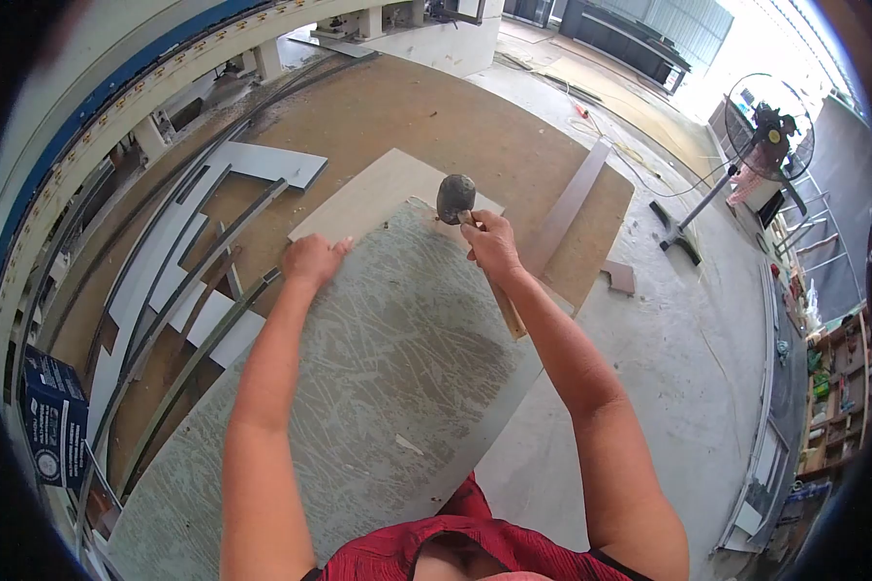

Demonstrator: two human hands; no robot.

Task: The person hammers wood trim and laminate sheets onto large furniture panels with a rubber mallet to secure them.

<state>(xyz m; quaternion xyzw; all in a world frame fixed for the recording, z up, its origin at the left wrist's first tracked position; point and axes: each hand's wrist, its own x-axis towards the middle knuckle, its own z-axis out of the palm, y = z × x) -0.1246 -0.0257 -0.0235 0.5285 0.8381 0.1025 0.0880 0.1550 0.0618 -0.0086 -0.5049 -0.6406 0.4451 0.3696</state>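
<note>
A rubber mallet with a dark rounded head [455, 198] and a pale wooden handle is in my right hand [492, 244], whose fingers wrap round the handle close to the head. The mallet head is over the far edge of a grey-green mottled panel [407, 310]. A plain beige board [383, 189] lies at that far edge, partly covered by the panel. My left hand [312, 259] is closed at the left edge, where panel and board meet, with its thumb on top. Its other fingers are mostly hidden.
White cut panels [271, 163] and long dark strips [213, 242] lie on the left of the brown worktop [397, 107], beside a large machine [116, 87]. A dark blue box [53, 416] is at lower left. A pedestal fan [770, 131] stands on the concrete floor at right.
</note>
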